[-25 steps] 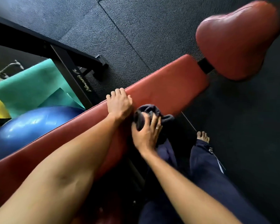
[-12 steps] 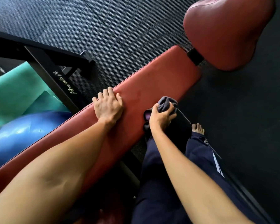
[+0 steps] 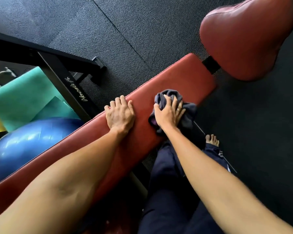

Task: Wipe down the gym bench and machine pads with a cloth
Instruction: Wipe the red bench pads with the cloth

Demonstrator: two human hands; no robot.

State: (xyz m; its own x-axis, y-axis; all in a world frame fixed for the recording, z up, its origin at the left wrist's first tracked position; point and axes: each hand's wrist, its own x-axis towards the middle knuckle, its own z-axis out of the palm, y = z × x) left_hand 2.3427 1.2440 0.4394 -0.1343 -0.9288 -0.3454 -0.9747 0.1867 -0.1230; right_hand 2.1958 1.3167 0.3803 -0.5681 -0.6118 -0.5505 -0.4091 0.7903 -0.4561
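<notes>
A long red padded gym bench (image 3: pixel 181 78) runs diagonally from lower left to upper right. A separate rounded red seat pad (image 3: pixel 243 38) sits beyond its far end. My left hand (image 3: pixel 119 114) lies flat on the bench's far edge, fingers apart, holding nothing. My right hand (image 3: pixel 169 114) presses a crumpled dark grey cloth (image 3: pixel 169 96) onto the bench top near its near edge. Part of the cloth hangs over that edge.
A black steel frame (image 3: pixel 57 71) stands left of the bench. Behind it lie a teal mat (image 3: pixel 24 98) and a blue exercise ball (image 3: pixel 27 144). Dark rubber flooring (image 3: pixel 125 24) surrounds everything. My legs in dark trousers and a bare foot (image 3: pixel 212 141) are right of the bench.
My right hand has carried the cloth from the bench's near side edge up onto the top surface. My left hand stays planted on the far edge.
</notes>
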